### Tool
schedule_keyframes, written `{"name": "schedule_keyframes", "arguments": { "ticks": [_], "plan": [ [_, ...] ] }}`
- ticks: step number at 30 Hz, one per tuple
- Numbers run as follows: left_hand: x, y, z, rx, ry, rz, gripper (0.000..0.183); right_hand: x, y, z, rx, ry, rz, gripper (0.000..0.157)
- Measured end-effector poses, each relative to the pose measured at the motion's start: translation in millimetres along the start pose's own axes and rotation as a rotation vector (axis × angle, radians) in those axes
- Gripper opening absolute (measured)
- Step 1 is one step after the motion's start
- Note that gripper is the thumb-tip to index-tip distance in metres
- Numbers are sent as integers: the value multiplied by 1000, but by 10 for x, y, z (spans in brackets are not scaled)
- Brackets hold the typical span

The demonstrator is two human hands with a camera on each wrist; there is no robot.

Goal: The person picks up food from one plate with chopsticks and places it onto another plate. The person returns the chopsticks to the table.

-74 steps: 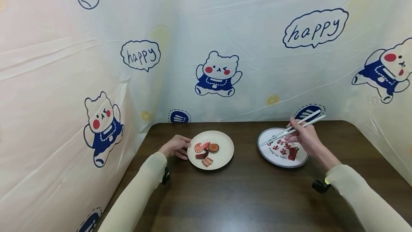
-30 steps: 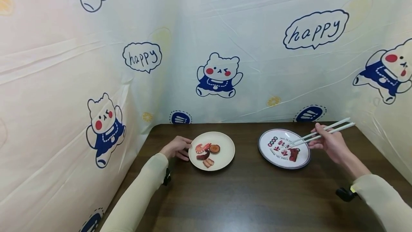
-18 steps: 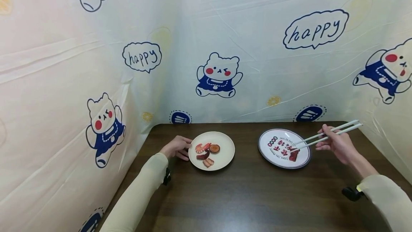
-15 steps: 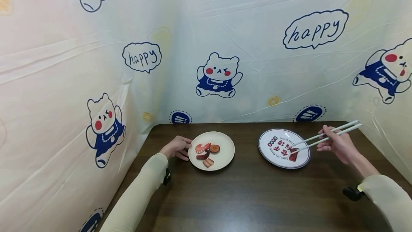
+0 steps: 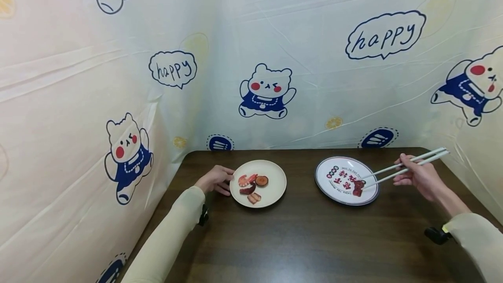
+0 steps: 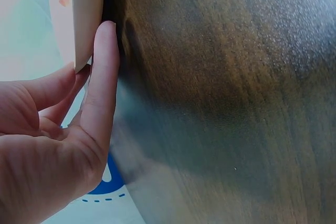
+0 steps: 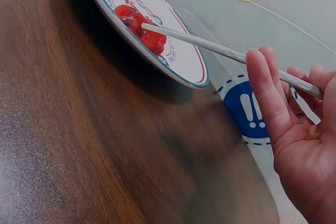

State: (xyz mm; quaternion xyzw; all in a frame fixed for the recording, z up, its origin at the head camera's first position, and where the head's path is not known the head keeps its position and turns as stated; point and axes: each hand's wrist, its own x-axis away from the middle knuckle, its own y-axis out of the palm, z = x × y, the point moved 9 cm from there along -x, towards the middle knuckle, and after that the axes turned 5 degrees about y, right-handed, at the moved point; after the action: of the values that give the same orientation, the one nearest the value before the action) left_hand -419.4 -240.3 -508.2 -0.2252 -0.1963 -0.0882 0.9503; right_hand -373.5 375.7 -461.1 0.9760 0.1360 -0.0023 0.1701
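Observation:
My right hand (image 5: 421,178) grips a pair of pale chopsticks (image 5: 420,160). Their tips reach over the white plate (image 5: 330,187) with red lettering, at a glossy red piece of food (image 5: 358,188) near its right side. In the right wrist view one chopstick (image 7: 210,45) touches the red piece (image 7: 139,30) or lies just in front of it; which, I cannot tell. My left hand (image 5: 216,180) pinches the left rim of a cream plate (image 5: 273,191). In the left wrist view the thumb is at the edge of this plate (image 6: 86,19) and a finger lies under it.
On the cream plate lie a shrimp-like piece (image 5: 246,180), a round brown slice (image 5: 261,181), a dark red curved piece (image 5: 247,189) and a striped meat-like piece (image 5: 254,198). The dark wooden table (image 5: 298,239) is bordered by a printed curtain (image 5: 314,77) at the back and sides.
The right hand has moved right with the chopsticks, and their tips have gone from the left of the lettered plate to the red piece. The left hand has stayed at the cream plate.

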Motion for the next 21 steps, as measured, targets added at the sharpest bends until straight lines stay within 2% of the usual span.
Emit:
{"name": "schedule_keyframes", "arguments": {
  "ticks": [11, 16, 21],
  "plan": [
    [1, 9, 11, -6, 0, -7, 40, -33, 71, 88, -5, -36, 27, 36],
    [7, 10, 15, 0, -2, -7, 41, -58, 128, 118, -22, -59, 90, 33],
    [15, 8, 18, -1, -6, -4, 41, -55, 138, 140, -5, -62, 195, 30]
  ]
}}
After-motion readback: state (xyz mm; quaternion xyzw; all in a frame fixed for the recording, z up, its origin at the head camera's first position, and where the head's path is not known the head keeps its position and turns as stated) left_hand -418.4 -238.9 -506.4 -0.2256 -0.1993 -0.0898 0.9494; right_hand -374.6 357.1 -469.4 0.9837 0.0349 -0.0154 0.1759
